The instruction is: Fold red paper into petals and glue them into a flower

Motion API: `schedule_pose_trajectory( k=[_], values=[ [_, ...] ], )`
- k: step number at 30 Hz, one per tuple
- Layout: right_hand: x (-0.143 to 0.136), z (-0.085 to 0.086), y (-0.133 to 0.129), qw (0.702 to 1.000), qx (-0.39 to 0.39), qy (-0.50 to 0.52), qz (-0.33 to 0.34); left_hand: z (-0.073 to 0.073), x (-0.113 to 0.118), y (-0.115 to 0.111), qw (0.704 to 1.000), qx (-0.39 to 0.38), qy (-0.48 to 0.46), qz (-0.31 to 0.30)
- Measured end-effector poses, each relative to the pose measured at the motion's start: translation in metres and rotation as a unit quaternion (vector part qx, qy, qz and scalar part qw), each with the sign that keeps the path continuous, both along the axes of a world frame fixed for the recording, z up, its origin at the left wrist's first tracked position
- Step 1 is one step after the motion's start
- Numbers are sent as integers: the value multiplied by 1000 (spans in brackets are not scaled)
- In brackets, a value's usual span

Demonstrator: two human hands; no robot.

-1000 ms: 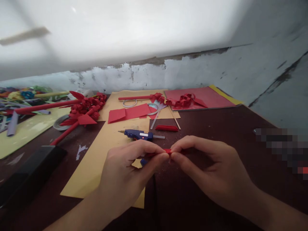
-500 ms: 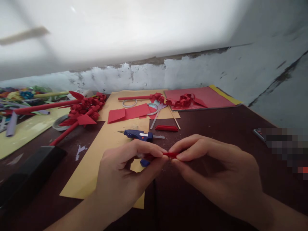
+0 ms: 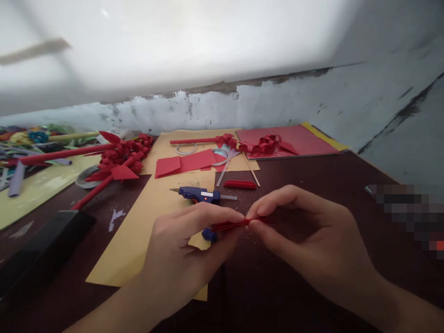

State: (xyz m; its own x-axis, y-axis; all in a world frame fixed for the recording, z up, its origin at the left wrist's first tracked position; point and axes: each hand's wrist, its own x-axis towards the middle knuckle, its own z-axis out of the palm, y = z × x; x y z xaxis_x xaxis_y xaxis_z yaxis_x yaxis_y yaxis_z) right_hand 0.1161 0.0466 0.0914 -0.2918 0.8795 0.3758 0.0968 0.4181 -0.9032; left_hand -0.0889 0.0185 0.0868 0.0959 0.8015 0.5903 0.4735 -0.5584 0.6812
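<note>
A thin folded red paper strip [image 3: 230, 225] is pinched between both hands above the dark table. My left hand [image 3: 187, 240] grips its left part between thumb and fingers, and my right hand [image 3: 308, 231] holds its right end with thumb and fingertips. The fingertips of the two hands nearly touch. Just behind my left hand lies a blue glue gun [image 3: 197, 194] with a small lit light and a clear glue stick at its back. Another folded red paper piece [image 3: 240, 184] rests on the table beyond the fingertips.
Yellow paper [image 3: 128, 249] lies under and left of my left hand. Red paper flowers [image 3: 126, 159] and a black box [image 3: 45, 249] are at left. Behind are red paper pieces [image 3: 197, 162], tape rings [image 3: 186, 149], a wooden stick [image 3: 251, 170] and a red sheet pack [image 3: 312, 141].
More of the red strip now shows inside my left hand. The fingers of my right hand have risen slightly and shifted along the strip. The glue gun has not moved.
</note>
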Motion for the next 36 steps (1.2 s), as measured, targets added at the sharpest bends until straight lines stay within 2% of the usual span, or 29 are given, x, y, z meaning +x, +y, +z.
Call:
schedule_pose_trajectory(
  k=[5,9,17,24,36],
  values=[
    [-1,5,9,983,-160,54,70,3,1,2,1000,3,11,-3],
    [1,2,15,975,-203,46,83,3,1,3,1000,11,29,0],
    [-2,7,12,979,-167,33,111,5,0,2,999,15,50,9],
    [-1,8,7,991,-96,21,87,2,-2,2,999,9,41,13],
    [-2,8,9,989,-121,22,82,5,0,2,999,15,36,-4]
  ],
)
